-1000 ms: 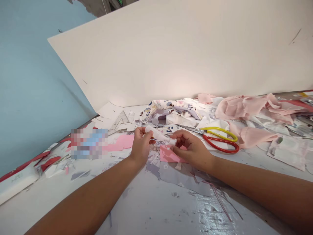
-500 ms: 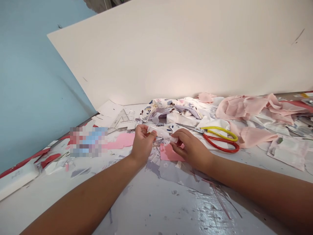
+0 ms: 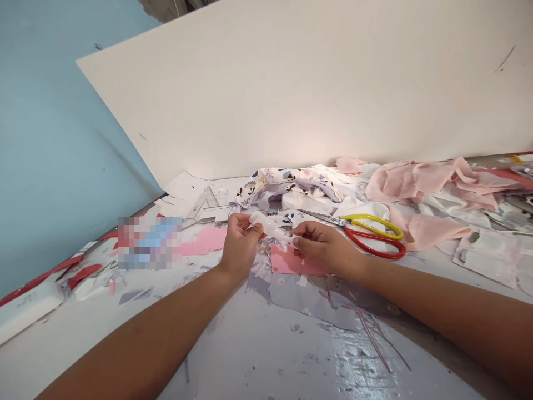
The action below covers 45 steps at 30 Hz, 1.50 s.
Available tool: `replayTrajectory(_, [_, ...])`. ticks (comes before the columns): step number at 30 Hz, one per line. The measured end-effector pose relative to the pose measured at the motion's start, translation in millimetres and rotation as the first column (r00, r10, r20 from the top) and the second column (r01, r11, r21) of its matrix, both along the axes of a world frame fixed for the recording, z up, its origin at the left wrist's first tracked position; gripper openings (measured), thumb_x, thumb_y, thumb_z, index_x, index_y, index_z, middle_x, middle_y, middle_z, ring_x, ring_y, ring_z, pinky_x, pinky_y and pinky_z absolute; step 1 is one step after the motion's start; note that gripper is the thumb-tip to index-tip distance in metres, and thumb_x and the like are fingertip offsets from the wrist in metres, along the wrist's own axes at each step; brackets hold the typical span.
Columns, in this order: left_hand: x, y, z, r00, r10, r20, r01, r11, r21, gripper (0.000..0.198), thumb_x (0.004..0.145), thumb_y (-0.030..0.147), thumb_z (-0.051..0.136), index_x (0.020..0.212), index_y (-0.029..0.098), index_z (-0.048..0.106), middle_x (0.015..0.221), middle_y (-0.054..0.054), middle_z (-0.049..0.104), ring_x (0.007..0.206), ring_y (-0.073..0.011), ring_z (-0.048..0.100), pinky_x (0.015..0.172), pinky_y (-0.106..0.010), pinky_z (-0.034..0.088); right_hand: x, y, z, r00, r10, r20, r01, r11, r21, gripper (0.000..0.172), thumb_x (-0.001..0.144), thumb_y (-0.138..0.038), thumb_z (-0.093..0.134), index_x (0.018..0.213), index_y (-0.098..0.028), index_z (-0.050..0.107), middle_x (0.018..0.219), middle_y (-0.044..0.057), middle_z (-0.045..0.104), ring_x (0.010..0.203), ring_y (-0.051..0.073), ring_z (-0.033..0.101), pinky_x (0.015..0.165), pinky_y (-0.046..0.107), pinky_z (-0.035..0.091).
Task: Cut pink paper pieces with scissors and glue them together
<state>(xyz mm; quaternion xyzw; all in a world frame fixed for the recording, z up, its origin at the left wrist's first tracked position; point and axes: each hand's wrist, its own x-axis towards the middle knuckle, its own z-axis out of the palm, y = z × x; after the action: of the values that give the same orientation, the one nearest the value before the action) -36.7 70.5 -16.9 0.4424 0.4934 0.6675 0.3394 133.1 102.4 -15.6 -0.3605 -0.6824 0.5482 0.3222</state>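
Left hand wraps the body of a translucent plastic squeeze bottle, right hand pinches its nozzle end between thumb and fingers. Bottle sits level, just above a pink paper piece. Risk: weak pinch lets the nozzle end slip, bottle lands on the paper scraps. Hard squeeze could drip on the pink piece if it holds liquid, contents can't tell. Scissors lie just right of the right hand, blades toward it, easy to knock. Count: 1 bottle, 1 scissors, 2 pink pieces with a second pink piece left of the left hand, 1 clear set square
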Motion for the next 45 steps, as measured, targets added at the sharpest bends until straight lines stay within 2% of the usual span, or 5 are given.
replayTrajectory(6, [0,1,3.4,0.999,0.015,-0.035,-0.017,0.998,-0.057,0.023,0.070,0.028,0.058,0.081,0.021,0.039,0.089,0.000,0.055,0.065,-0.0085,0.057,0.067,-0.030,0.048,-1,-1,-0.5,0.994,-0.091,-0.056,0.096,0.991,0.092,0.019,0.075,-0.035,0.052,0.086,-0.019,0.049,0.071,0.000,0.056,0.064,0.011,0.052,0.062,0.026,0.042])
replayTrajectory(13, [4,-3,-0.3,0.997,0.021,-0.077,-0.024,0.999,-0.033,0.025,0.068,0.027,0.060,0.083,0.022,0.040,0.080,0.003,0.054,0.063,-0.0094,0.058,0.061,-0.026,0.046,-1,-4,-2.9,0.965,-0.178,0.194,-0.004,0.726,0.688,0.012,0.075,-0.022,0.048,0.086,-0.017,0.052,0.085,0.005,0.049,0.066,0.013,0.049,0.062,0.027,0.042])
replayTrajectory(22, [5,-5,-0.6,0.998,-0.032,-0.053,0.031,0.999,-0.018,0.022,0.069,0.024,0.059,0.082,0.021,0.042,0.087,0.001,0.057,0.065,-0.0098,0.058,0.060,-0.025,0.047,3,2,3.6,0.988,-0.029,0.150,0.006,0.988,0.151,0.013,0.071,-0.028,0.053,0.081,-0.020,0.052,0.056,-0.006,0.045,0.049,0.008,0.041,0.047,0.021,0.031])
replayTrajectory(32, [4,-4,0.8,0.996,-0.090,-0.020,0.090,0.996,-0.007,0.020,0.071,0.025,0.057,0.083,0.021,0.041,0.095,-0.001,0.058,0.076,-0.0116,0.059,0.072,-0.032,0.048,8,16,11.9,0.967,0.092,-0.236,-0.171,0.924,-0.342,0.015,0.062,-0.014,0.060,0.075,-0.015,0.054,0.058,-0.003,0.055,0.050,0.007,0.049,0.052,0.020,0.039])
replayTrajectory(45, [-10,10,-1.0,0.986,-0.012,0.165,0.013,1.000,-0.007,0.025,0.066,0.024,0.059,0.079,0.021,0.039,0.069,0.004,0.052,0.060,-0.0082,0.053,0.059,-0.025,0.048,6,12,9.9,0.987,0.006,-0.161,-0.036,0.983,-0.181,0.018,0.065,-0.024,0.060,0.079,-0.018,0.052,0.060,-0.004,0.052,0.054,0.008,0.049,0.052,0.022,0.038])
